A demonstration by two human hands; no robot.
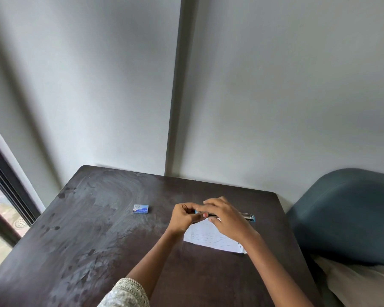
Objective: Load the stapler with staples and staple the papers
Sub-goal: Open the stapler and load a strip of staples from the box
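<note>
We are loading: over the papers [211, 238], our right hand [227, 218] clasps the opened stapler [247, 216], our left hand [185, 216] pinches at its near end; staple box [141, 208] lies left. Next, we judge, seat the strip squarely.

A dark wooden table [120, 251] with rounded far corners stands against a pale wall, its top streaked and smudged. A small blue box [141, 208] lies flat toward the far edge, left of centre. Printed white papers [211, 237] lie flat near the right edge, about midway between the near and far edges. Whether the stapler [247, 216], just beyond the papers' far side, rests on the table cannot be told.
</note>
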